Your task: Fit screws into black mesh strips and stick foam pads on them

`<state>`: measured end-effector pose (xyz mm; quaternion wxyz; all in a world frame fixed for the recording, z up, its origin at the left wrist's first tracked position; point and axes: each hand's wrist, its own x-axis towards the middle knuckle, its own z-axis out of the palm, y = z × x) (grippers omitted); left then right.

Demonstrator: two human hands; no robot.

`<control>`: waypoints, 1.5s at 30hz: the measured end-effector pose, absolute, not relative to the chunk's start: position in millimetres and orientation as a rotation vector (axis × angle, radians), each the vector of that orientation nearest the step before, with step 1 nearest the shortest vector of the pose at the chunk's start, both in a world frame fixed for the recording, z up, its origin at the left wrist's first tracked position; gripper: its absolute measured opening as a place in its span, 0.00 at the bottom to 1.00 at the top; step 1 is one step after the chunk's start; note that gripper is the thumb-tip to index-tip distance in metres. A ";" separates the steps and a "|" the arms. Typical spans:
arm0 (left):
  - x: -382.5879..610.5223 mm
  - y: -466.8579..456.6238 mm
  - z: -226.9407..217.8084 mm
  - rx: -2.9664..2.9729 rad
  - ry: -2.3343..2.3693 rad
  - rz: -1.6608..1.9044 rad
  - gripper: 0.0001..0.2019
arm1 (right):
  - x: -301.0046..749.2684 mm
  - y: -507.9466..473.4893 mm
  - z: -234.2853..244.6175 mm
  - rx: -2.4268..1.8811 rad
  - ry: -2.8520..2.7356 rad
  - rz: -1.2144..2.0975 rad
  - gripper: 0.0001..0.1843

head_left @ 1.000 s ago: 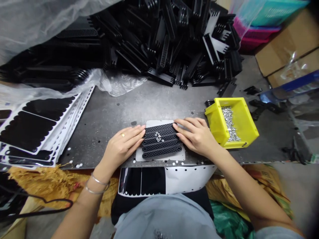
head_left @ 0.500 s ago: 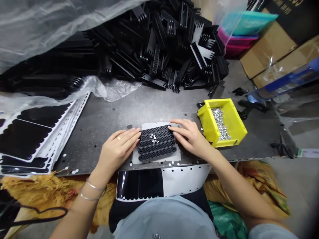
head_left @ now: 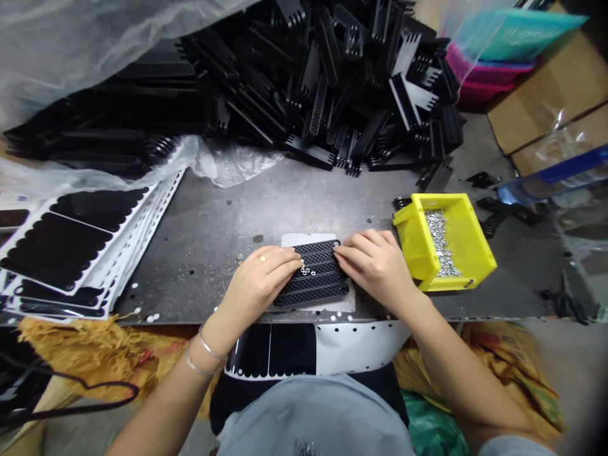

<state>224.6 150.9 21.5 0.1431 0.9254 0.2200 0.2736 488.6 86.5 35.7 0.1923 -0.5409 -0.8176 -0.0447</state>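
Note:
Several black mesh strips (head_left: 319,278) lie side by side on a white backing sheet (head_left: 297,240), with a few small silver washers (head_left: 304,271) on top of them. My left hand (head_left: 259,285) lies across the strips' left part, its fingers hiding their ends. My right hand (head_left: 373,266) presses its fingertips on the strips' upper right corner. Each hand touches the strips from its own side. The left hand's fingers hide any other washers there might be.
A yellow plastic bin (head_left: 470,253) of silver washers stands right of my right hand on the grey metal table (head_left: 213,215). A heap of black comb-shaped parts (head_left: 332,95) lies behind. Black sheets on white backing (head_left: 57,247) are stacked at left.
Both hands have moved inward from the strips' sides and now lie over them, covering more of the strips and washers. The view has shifted slightly.

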 end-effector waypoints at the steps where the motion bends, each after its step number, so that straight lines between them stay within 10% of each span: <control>1: 223.3 152.2 21.5 2.671 0.632 0.802 0.10 | 494.5 82.0 35.5 -1.512 -2.309 -0.168 0.09; 16: 218.8 148.8 27.9 2.716 0.712 0.770 0.06 | 504.9 76.8 45.7 -1.230 -2.608 -0.427 0.12; 31: 208.4 149.8 28.2 2.700 0.855 0.748 0.06 | 457.4 78.5 37.9 -1.425 -2.300 0.152 0.10; 45: 193.8 139.1 14.7 2.777 0.807 0.851 0.13 | 495.9 44.5 37.8 -1.391 -2.455 -0.221 0.16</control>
